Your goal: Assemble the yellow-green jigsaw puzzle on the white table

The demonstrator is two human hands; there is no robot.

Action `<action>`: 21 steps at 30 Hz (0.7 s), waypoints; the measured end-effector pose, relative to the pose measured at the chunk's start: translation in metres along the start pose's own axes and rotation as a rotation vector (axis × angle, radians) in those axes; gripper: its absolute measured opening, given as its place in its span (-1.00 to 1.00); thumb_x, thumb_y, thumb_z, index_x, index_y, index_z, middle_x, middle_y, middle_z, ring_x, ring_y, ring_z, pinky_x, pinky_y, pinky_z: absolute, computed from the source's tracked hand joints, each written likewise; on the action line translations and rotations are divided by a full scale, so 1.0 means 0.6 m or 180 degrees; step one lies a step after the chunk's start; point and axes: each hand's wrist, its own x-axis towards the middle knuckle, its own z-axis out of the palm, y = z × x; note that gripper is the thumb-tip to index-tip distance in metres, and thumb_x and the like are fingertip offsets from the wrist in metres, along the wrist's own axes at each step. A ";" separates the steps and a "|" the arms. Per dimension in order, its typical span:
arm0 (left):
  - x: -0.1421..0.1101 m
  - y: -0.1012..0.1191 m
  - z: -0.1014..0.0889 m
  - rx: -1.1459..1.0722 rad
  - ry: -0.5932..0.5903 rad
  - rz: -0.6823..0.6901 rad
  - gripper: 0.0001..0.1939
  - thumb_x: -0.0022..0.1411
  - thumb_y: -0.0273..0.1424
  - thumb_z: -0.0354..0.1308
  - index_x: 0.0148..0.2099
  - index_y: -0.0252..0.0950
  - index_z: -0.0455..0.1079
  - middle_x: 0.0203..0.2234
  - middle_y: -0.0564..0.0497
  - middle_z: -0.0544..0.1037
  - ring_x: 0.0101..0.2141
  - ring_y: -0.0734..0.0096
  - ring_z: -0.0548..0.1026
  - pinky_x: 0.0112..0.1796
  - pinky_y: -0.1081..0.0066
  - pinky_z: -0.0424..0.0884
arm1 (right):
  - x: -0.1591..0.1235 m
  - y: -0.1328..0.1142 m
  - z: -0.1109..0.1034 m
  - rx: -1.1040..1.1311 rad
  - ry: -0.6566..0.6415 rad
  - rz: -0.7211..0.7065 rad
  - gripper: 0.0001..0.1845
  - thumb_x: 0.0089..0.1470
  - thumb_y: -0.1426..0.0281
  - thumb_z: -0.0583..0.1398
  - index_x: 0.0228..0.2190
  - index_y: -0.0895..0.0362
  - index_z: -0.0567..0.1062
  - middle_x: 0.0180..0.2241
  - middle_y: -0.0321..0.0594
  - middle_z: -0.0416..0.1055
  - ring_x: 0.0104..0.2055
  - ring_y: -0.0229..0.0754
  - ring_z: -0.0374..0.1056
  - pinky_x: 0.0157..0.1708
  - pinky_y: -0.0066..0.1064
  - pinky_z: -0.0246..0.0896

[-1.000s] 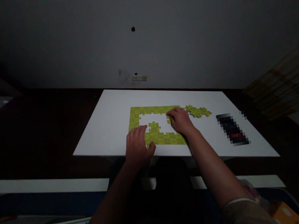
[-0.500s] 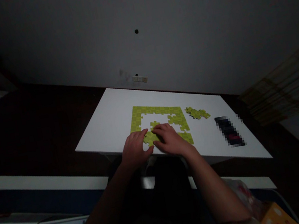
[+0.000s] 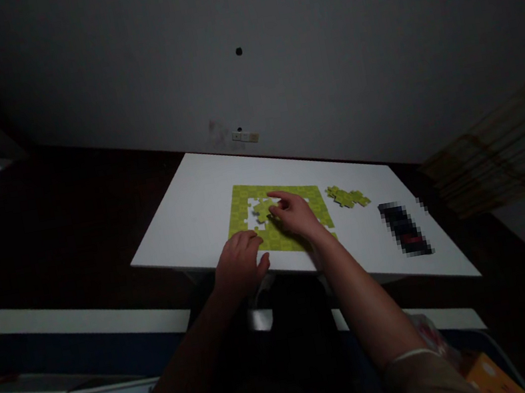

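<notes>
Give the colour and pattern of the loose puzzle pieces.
The loose puzzle pieces are yellow-green with a faint checked pattern; the head view shows it best.

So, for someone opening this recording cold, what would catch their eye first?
The lime-green jigsaw puzzle stands out, bright on a white board, with a gap in its middle. The right hand is over that gap beside a piece, and the left hand rests at the near edge. Right of the puzzle lie loose pieces, then a pixelated dark object.

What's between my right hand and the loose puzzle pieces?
Only the assembled green puzzle's flat right edge and a strip of white board; nothing raised separates your right hand and the loose pieces.
</notes>
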 end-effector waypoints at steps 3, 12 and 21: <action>0.002 0.003 -0.003 0.0071 -0.0020 0.0062 -0.69 0.43 -0.37 0.29 0.18 -0.18 0.54 0.15 -0.18 0.64 0.17 -0.08 0.58 0.18 -0.11 0.59 | 0.026 -0.004 0.020 -0.0311 -0.0071 0.0113 -0.58 0.18 0.28 0.33 0.06 0.04 0.73 -0.36 -0.25 0.61 -0.36 -0.09 0.49 -0.26 -0.23 0.35; 0.007 0.015 -0.005 0.0286 -0.0181 -0.0060 -0.73 0.42 -0.38 0.31 0.14 -0.18 0.52 0.10 -0.17 0.64 0.12 -0.09 0.58 0.14 -0.09 0.61 | 0.013 0.015 0.033 -0.0784 0.0006 -0.0165 -0.76 0.15 0.24 0.39 -0.14 0.01 0.70 -0.38 -0.18 0.62 -0.26 0.03 0.51 -0.21 -0.15 0.33; 0.004 0.017 -0.002 0.0405 -0.0004 -0.0016 -0.72 0.39 -0.43 0.34 0.12 -0.16 0.52 0.10 -0.17 0.65 0.16 -0.09 0.57 0.19 -0.09 0.60 | 0.029 0.012 0.048 -0.0799 0.0406 -0.0083 -0.66 0.26 0.17 0.33 -0.01 0.05 0.69 -0.27 -0.12 0.65 -0.15 0.09 0.52 -0.10 -0.11 0.32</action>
